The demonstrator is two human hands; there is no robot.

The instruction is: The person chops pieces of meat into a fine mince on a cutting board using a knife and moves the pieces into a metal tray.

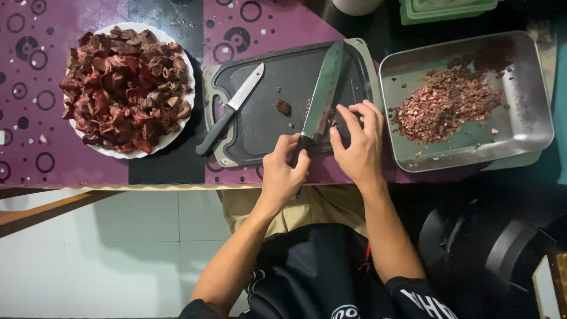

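The person stands at the near edge of the tabletop (71, 165), a purple patterned surface, with both hands over a dark cutting board (283, 77). The left hand (283, 171) has its grip closed around the handle of a large broad-bladed knife (323, 94), whose blade runs away towards the far edge of the board. The right hand (357, 145) rests on the near right corner of the board, its grip narrow, fingers curled down onto small dark pieces lying beside the blade; whether it pinches one I cannot tell.

I judge this to be the chopping step: meat pieces are being cut fine on the board. A white plate (183, 127) heaped with large reddish-brown chunks (124, 88) sits at the left, well apart from the hands. A metal tray (525, 118) at the right holds a mound of finely chopped bits (446, 106). A smaller knife (233, 106) lies idle on the left part of the board, and one stray chunk (283, 107) lies near the middle.

The next move seems to call for steadying the pieces under the curled fingers, keeping the fingertips clear of the edge while the blade works beside them.
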